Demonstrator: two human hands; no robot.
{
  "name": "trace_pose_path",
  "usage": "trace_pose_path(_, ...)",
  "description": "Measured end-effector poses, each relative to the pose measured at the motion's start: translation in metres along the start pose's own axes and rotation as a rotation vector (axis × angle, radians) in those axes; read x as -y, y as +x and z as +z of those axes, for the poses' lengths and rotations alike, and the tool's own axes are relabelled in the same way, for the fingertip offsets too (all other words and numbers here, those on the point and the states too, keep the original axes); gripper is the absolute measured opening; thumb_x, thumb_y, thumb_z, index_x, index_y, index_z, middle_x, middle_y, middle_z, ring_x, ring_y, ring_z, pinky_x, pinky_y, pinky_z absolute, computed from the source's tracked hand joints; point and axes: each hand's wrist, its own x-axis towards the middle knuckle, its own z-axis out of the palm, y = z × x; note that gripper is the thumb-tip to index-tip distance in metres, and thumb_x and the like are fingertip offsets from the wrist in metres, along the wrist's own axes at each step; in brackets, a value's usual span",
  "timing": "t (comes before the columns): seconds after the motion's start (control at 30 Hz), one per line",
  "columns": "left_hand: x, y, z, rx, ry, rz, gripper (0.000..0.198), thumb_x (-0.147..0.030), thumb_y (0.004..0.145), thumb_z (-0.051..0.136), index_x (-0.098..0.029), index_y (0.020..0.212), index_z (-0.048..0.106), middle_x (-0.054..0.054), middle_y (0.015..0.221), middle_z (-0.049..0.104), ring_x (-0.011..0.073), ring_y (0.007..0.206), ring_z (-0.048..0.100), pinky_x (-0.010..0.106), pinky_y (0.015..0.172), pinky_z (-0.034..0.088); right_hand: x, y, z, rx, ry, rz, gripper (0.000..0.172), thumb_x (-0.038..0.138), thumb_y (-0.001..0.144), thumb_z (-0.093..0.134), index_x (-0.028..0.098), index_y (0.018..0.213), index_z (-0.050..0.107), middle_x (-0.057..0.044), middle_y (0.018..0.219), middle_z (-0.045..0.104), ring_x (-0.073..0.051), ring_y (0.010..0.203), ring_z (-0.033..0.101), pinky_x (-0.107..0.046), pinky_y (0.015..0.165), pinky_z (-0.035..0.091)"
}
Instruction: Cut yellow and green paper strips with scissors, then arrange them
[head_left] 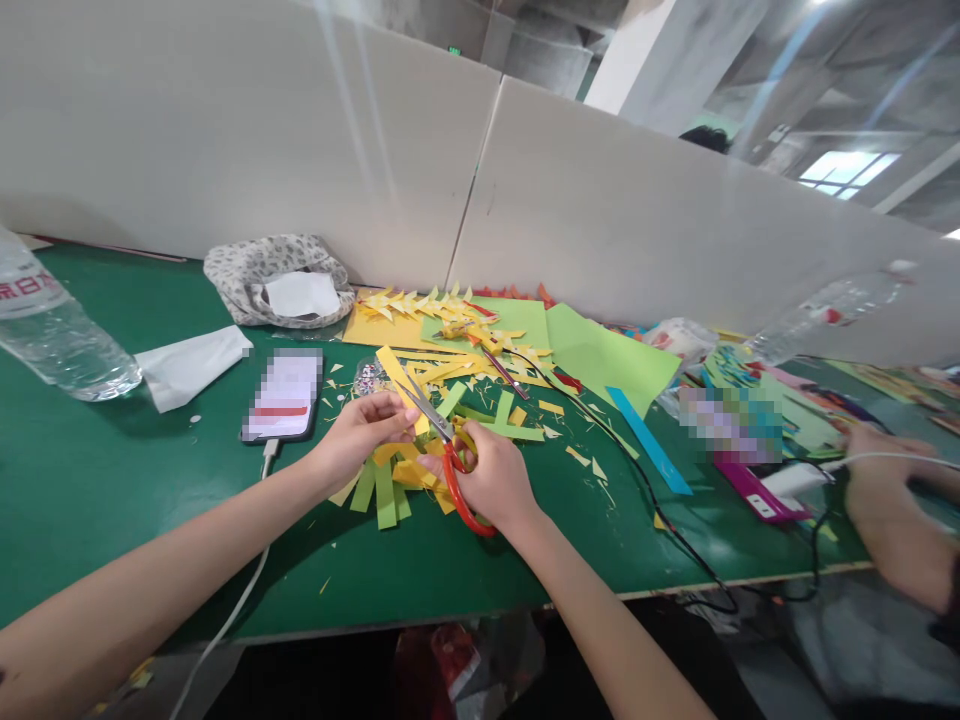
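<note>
My left hand (371, 430) pinches a yellow paper strip (394, 372) that points up and away from me. In my right hand (491, 478) is a pair of scissors (456, 478) with red handles, my fingers through the loops. The scissor blades reach toward the strip beside my left fingertips; whether they touch it I cannot tell. Below both hands lies a pile of green paper strips (385, 493) and yellow pieces. Behind them a glue gun (459, 330), yellow, rests among cut paper, near a yellow fringed paper garland (412, 303).
A phone (283, 395) on a charging cable lies left, near a tissue (193, 365) and a water bottle (64, 320). Light green sheets (611, 355) and a blue strip (649, 442) lie right. A black cord (637, 465) crosses the table. Another person's hand (874, 455) is far right.
</note>
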Motion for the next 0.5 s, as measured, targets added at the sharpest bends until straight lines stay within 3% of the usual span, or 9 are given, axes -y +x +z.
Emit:
trace_pose_path(0.3,-0.0004,-0.0032,0.0051,0.047,0.041,-0.058,0.011,-0.025,0.069,0.067,-0.015,0.073,0.062,-0.001,0.067,0.06,0.0074,0.061,0.055,0.02,0.064,0.046,0.0016,0.001,0.0031,-0.019,0.217,0.042,0.039,0.044,0.064,0.061,0.021,0.055,0.03,0.006,0.049,0.034,-0.008,0.047,0.025,-0.021,0.045,0.023)
trace_pose_path(0.4,-0.0003,-0.0042,0.0073,0.031,0.065,-0.101,0.013,-0.026,0.067,0.068,-0.015,0.071,0.06,-0.002,0.065,0.06,0.0083,0.06,0.056,0.022,0.064,0.046,-0.0013,0.0042,0.0034,-0.018,0.426,0.175,0.039,0.045,0.065,0.061,0.021,0.056,0.031,0.007,0.05,0.031,-0.008,0.046,0.028,-0.021,0.044,0.024)
trace_pose_path(0.5,0.0001,-0.0048,0.0094,-0.022,0.086,-0.125,0.016,-0.027,0.065,0.069,-0.016,0.069,0.059,-0.002,0.063,0.06,0.0091,0.059,0.057,0.022,0.063,0.047,-0.0018,0.0083,0.0018,0.082,0.736,0.302,0.034,0.046,0.064,0.061,0.021,0.066,0.037,0.006,0.055,0.041,-0.008,0.047,0.038,-0.022,0.046,0.032)
